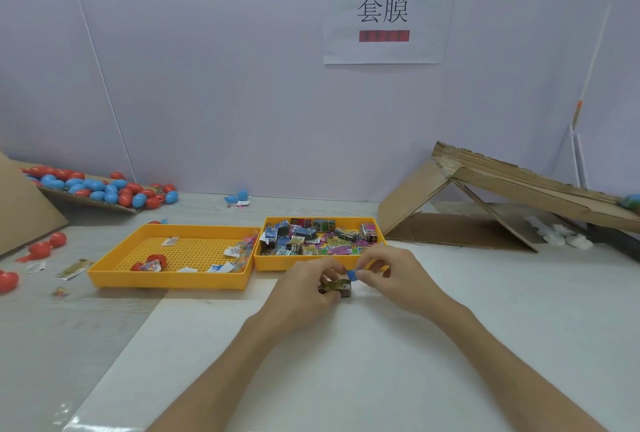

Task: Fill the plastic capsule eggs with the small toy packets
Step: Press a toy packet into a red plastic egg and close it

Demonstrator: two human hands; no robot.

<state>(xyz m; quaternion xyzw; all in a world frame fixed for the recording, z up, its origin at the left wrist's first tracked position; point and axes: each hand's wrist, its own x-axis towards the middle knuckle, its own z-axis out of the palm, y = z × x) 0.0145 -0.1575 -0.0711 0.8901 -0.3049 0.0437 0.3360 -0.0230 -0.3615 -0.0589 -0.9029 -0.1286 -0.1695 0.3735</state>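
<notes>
Our left hand [304, 289] curls round a packet [338, 285], and our right hand [394, 275] pinches a blue egg piece [352, 274] against it, low over the white counter [346, 362]. Just beyond, the left tray [166, 281] and right tray [270, 263] touch side by side, the right one full of packets [311, 237]. Eggs [100, 189] pile far left by the wall [207, 85], a cardboard ramp [502, 185] stands far right, and counter spreads wide beside both forearms

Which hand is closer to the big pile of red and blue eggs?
Left. The left hand sits right of the egg pile; the right hand is farther right.
</notes>
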